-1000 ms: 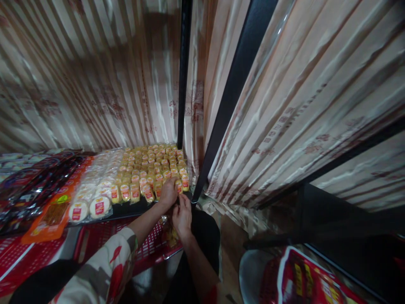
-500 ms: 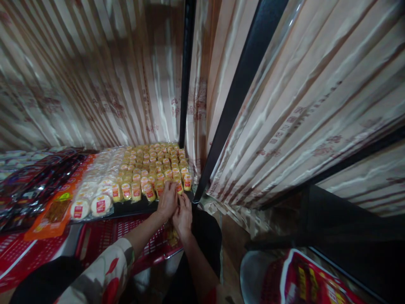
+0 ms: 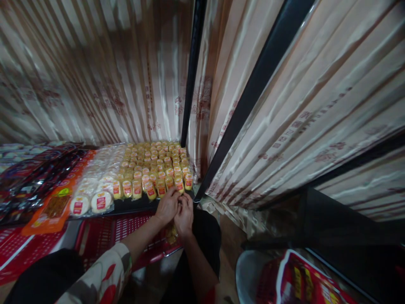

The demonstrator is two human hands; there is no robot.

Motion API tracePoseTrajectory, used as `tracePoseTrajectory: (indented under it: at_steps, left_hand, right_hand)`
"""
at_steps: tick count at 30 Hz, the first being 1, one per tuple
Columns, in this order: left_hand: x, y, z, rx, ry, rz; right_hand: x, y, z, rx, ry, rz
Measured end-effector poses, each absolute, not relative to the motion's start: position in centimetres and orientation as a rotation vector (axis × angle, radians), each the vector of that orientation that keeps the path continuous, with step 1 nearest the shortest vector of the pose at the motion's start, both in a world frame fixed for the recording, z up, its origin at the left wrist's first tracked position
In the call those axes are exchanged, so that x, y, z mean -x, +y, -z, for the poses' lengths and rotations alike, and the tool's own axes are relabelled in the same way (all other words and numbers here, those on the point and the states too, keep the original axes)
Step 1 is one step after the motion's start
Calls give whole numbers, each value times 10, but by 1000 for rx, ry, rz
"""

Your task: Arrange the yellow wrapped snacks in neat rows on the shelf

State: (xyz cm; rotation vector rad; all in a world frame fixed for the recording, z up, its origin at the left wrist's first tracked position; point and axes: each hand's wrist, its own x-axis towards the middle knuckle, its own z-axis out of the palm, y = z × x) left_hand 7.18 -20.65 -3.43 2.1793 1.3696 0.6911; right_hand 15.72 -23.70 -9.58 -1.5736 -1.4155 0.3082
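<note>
My left hand [image 3: 168, 207] and my right hand [image 3: 184, 214] meet at the front edge of a display of small yellow wrapped snacks with red-and-white labels [image 3: 149, 191]. Both have curled fingers, the fingertips close together. Just beyond them one yellow snack packet [image 3: 179, 183] stands in the front row, its lower end at my fingertips. Whatever lies between the fingers is hidden. Under my wrists, a red perforated basket [image 3: 126, 228] holds more yellow packets [image 3: 171, 234].
Left of the yellow snacks lie round white packaged snacks [image 3: 101, 202], an orange packet [image 3: 47, 217] and dark shiny packets [image 3: 38, 181]. Black posts [image 3: 234, 122] stand before pleated printed curtains [image 3: 284, 114]. A red bag [image 3: 303, 280] rests at the lower right.
My left hand has drawn back slightly towards me from the front row, uncovering more of the packets there. My right hand stays beside it. The view has shifted a little.
</note>
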Motion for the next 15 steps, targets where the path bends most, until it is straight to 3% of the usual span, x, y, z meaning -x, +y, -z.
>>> tracePoseTrajectory:
  at_steps: [8, 15]
  left_hand:
    - [-44, -230, 66, -2242, 1406, -557]
    - [-7, -257, 117, -1962, 1515, -322]
  right_hand:
    - [-155, -246, 104, 1516, -1576, -333]
    - [-146, -256, 126, 1701, -2083, -671]
